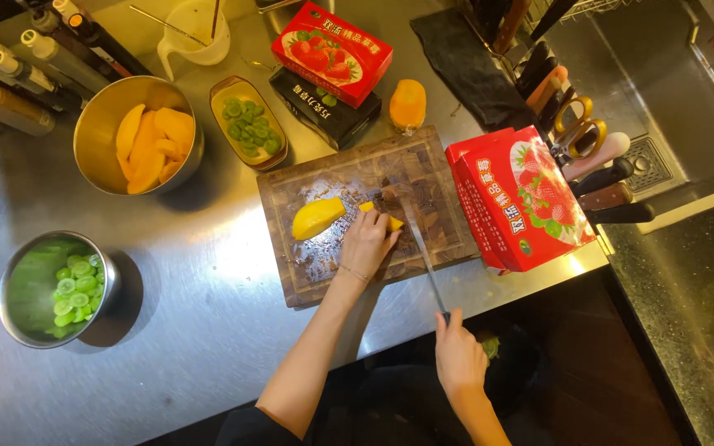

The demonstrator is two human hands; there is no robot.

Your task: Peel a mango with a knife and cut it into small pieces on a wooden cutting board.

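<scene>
While the left hand [367,241] pressed a yellow mango piece [380,216] onto the wooden cutting board [324,272], its fingers curled over the fruit, the right hand [457,351] was clamped around the handle of a long knife [421,248] whose blade ran up toward that piece. A larger mango half [317,217] lay just beside the left hand at nine o'clock. To cut well, I judged the fingertips should stay tucked back from the blade and the piece held flat and steady. Farther out on the steel table [192,330], a metal bowl of mango slices [152,142] sat at ten o'clock, a bowl of halved green grapes [68,293] at eight o'clock, and a red strawberry box [518,198] at three o'clock.
</scene>
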